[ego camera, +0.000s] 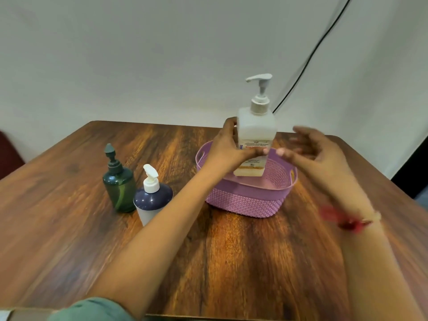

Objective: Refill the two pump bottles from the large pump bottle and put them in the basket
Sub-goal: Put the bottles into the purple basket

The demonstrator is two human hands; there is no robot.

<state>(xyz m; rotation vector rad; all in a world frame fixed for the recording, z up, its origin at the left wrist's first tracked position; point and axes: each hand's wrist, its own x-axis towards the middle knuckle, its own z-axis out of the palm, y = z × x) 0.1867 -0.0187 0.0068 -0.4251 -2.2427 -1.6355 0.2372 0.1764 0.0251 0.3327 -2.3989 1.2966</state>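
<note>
My left hand (228, 148) grips the large white pump bottle (257, 126) by its side and holds it upright over the purple basket (245, 200), its base above the basket's floor. My right hand (312, 149) hovers just right of the bottle, blurred, with fingers spread and holding nothing. Left of the basket, two smaller pump bottles stand upright on the table: a dark green one (119, 184) and, in front of it, a navy and white one (151, 200) with a white pump.
The wooden table (231, 251) extends towards me. A black cable (310, 56) hangs down the white wall behind the basket. A red thread band (347, 221) is on my right wrist.
</note>
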